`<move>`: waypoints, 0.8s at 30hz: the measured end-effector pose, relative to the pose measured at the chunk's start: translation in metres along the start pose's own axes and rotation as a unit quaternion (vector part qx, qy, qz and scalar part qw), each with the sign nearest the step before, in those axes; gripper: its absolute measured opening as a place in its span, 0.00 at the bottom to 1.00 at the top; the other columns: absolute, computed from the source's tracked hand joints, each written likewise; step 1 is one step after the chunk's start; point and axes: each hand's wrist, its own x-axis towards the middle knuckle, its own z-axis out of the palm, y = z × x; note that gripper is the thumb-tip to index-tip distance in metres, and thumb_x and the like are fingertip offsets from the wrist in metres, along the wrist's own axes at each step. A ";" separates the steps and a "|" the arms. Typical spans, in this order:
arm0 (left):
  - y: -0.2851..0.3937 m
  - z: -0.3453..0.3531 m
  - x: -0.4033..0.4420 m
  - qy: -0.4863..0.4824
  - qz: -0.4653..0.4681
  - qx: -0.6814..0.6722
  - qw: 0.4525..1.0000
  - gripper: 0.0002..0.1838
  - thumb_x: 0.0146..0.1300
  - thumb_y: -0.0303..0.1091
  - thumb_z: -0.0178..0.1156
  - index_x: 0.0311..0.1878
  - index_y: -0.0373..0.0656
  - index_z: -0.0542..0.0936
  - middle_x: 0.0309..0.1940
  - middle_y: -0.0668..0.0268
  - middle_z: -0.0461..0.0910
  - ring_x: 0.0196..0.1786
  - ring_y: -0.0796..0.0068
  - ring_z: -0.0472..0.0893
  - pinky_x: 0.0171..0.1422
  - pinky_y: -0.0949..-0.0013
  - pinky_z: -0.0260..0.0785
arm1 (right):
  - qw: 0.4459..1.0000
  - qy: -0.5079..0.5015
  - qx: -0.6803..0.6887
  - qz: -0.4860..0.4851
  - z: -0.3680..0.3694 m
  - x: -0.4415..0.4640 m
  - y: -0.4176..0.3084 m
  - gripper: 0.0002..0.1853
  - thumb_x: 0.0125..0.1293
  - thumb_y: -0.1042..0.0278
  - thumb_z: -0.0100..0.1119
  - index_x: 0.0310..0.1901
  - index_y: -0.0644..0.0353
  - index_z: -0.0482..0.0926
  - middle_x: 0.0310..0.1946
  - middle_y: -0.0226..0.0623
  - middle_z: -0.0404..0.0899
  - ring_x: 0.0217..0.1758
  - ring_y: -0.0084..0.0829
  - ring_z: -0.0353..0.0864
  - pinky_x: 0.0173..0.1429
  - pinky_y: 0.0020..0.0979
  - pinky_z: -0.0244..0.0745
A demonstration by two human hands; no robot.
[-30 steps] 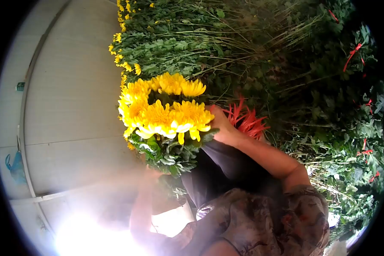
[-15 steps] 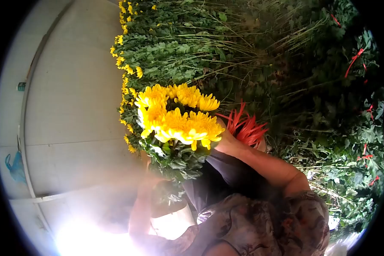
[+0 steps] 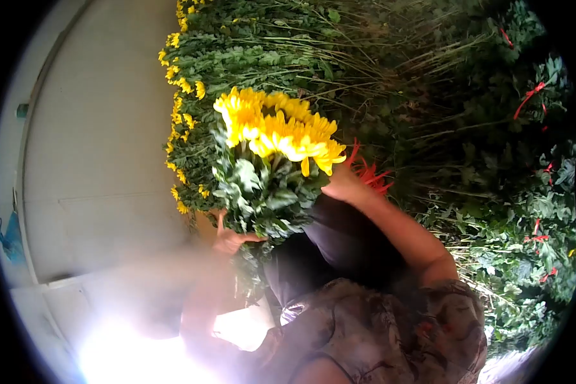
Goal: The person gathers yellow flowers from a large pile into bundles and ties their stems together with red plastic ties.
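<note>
A bunch of yellow chrysanthemums [image 3: 281, 131] stands in front of me, blooms up and leaning slightly away, dark green leaves below. Low on its left side, my left hand [image 3: 232, 240] is closed around the leafy stems, thumb and a finger showing against the foliage. My right hand [image 3: 347, 184] is against the bunch's right side, just under the blooms. Its fingers are hidden behind flowers and leaves. Beyond that hand, a cluster of red ties [image 3: 371, 177] shows, partly covered by the hand and blooms.
Long-stemmed yellow chrysanthemums [image 3: 237, 64] lie piled ahead, heads to the left. Bunches with red ties [image 3: 531, 96] lie along the right. A pale wall [image 3: 102, 128] is on the left, with a blue plastic bag [image 3: 9, 238]. Strong glare fills the lower left.
The bunch has tilted away and risen in view, so more of its leaves show. My left hand has come into clearer view on the stems. The right hand has moved up slightly.
</note>
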 end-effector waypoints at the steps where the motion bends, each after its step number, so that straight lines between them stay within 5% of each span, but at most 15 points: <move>1: 0.000 0.003 0.001 0.030 0.079 0.366 0.927 0.34 0.54 0.32 0.67 0.65 0.39 0.65 0.58 0.55 0.74 0.57 0.62 0.75 0.59 0.50 0.73 | 0.995 -0.008 -0.100 0.012 -0.016 0.001 -0.003 0.25 0.62 0.66 0.60 0.61 0.60 0.70 0.59 0.34 0.74 0.57 0.25 0.73 0.60 0.31 0.68; 2: 0.001 0.025 -0.006 0.036 0.152 0.594 0.789 0.34 0.51 0.29 0.69 0.62 0.37 0.67 0.55 0.55 0.75 0.54 0.63 0.77 0.56 0.50 0.76 | 0.994 0.036 0.049 0.095 -0.036 0.000 0.018 0.22 0.63 0.63 0.59 0.58 0.61 0.73 0.51 0.34 0.79 0.49 0.25 0.77 0.53 0.29 0.72; 3: 0.006 0.044 -0.014 -0.010 0.179 0.584 0.791 0.34 0.39 0.21 0.73 0.55 0.35 0.74 0.49 0.58 0.79 0.48 0.65 0.80 0.51 0.56 0.79 | 0.977 0.161 0.021 0.140 -0.058 0.008 0.010 0.13 0.66 0.62 0.54 0.45 0.62 0.78 0.35 0.30 0.80 0.36 0.21 0.77 0.40 0.26 0.72; 4: 0.011 0.057 -0.022 -0.016 0.182 0.583 0.791 0.34 0.39 0.21 0.73 0.55 0.34 0.74 0.49 0.58 0.79 0.48 0.65 0.80 0.51 0.56 0.79 | 0.962 0.258 -0.006 0.094 -0.085 0.013 0.014 0.12 0.69 0.61 0.49 0.31 0.59 0.75 0.26 0.25 0.73 0.27 0.16 0.69 0.30 0.25 0.66; 5: 0.019 0.068 -0.031 -0.004 0.172 0.587 0.791 0.35 0.38 0.21 0.74 0.55 0.34 0.73 0.49 0.58 0.79 0.48 0.65 0.80 0.51 0.56 0.79 | 0.926 0.373 0.042 0.041 -0.106 0.023 0.016 0.14 0.71 0.61 0.46 0.28 0.56 0.69 0.23 0.23 0.68 0.22 0.14 0.62 0.26 0.25 0.59; 6: 0.025 0.078 -0.036 0.008 0.163 0.591 0.790 0.35 0.37 0.21 0.74 0.55 0.34 0.73 0.49 0.58 0.79 0.48 0.65 0.80 0.51 0.57 0.79 | 0.910 0.397 0.115 -0.035 -0.113 0.033 0.005 0.16 0.74 0.59 0.41 0.31 0.57 0.71 0.26 0.28 0.70 0.29 0.20 0.67 0.34 0.28 0.65; 8: 0.034 0.092 -0.048 0.028 0.152 0.600 0.785 0.36 0.36 0.21 0.75 0.55 0.34 0.73 0.48 0.58 0.79 0.47 0.65 0.80 0.51 0.58 0.79 | 0.949 0.315 0.000 0.022 -0.053 0.042 -0.025 0.13 0.74 0.65 0.39 0.31 0.54 0.70 0.25 0.27 0.71 0.25 0.20 0.67 0.31 0.27 0.64; 10: 0.041 0.102 -0.057 0.042 0.141 0.603 0.784 0.37 0.35 0.21 0.75 0.55 0.34 0.73 0.48 0.59 0.80 0.47 0.65 0.80 0.51 0.58 0.79 | 0.963 0.075 0.001 -0.260 0.031 0.039 -0.025 0.06 0.66 0.73 0.46 0.32 0.60 0.73 0.32 0.38 0.75 0.36 0.33 0.75 0.40 0.35 0.72; 11: 0.042 0.106 -0.062 0.048 0.138 0.602 0.785 0.38 0.34 0.21 0.75 0.55 0.34 0.73 0.48 0.59 0.80 0.47 0.65 0.81 0.51 0.59 0.78 | 0.957 -0.087 0.034 -0.275 0.054 0.028 -0.058 0.04 0.64 0.75 0.52 0.31 0.60 0.73 0.32 0.40 0.74 0.38 0.38 0.75 0.41 0.35 0.72; 12: 0.045 0.109 -0.067 0.055 0.135 0.602 0.785 0.38 0.34 0.21 0.76 0.55 0.34 0.73 0.48 0.59 0.80 0.47 0.65 0.81 0.51 0.59 0.78 | 0.945 -0.135 -0.024 -0.296 0.074 0.021 -0.075 0.07 0.62 0.70 0.57 0.28 0.59 0.72 0.31 0.38 0.71 0.37 0.40 0.73 0.40 0.36 0.71; 14: 0.050 0.115 -0.074 0.067 0.128 0.597 0.789 0.39 0.32 0.21 0.76 0.55 0.34 0.73 0.47 0.59 0.80 0.46 0.65 0.81 0.51 0.60 0.78 | 0.913 -0.160 -0.017 -0.375 0.094 0.022 -0.081 0.13 0.55 0.58 0.63 0.28 0.56 0.72 0.27 0.35 0.65 0.34 0.37 0.70 0.37 0.38 0.68; 20: 0.079 0.145 -0.100 0.076 0.079 0.585 0.803 0.42 0.29 0.22 0.78 0.56 0.33 0.72 0.46 0.60 0.81 0.45 0.65 0.81 0.51 0.62 0.78 | 0.849 -0.183 -0.064 -0.492 0.093 0.061 -0.128 0.16 0.51 0.54 0.67 0.28 0.54 0.71 0.24 0.32 0.64 0.27 0.33 0.69 0.29 0.36 0.66; 22: 0.096 0.159 -0.114 0.088 0.032 0.579 0.810 0.43 0.28 0.22 0.78 0.56 0.33 0.72 0.46 0.60 0.81 0.45 0.64 0.82 0.51 0.63 0.77 | 0.839 -0.206 -0.080 -0.498 0.086 0.057 -0.134 0.15 0.55 0.53 0.64 0.31 0.55 0.74 0.25 0.32 0.66 0.28 0.33 0.72 0.32 0.33 0.70; 24: 0.111 0.168 -0.125 0.098 -0.031 0.573 0.813 0.44 0.26 0.22 0.79 0.56 0.33 0.72 0.45 0.60 0.81 0.45 0.64 0.82 0.51 0.64 0.77 | 0.857 -0.292 -0.131 -0.404 0.078 0.035 -0.122 0.17 0.56 0.53 0.64 0.39 0.55 0.75 0.30 0.32 0.72 0.34 0.33 0.75 0.37 0.34 0.73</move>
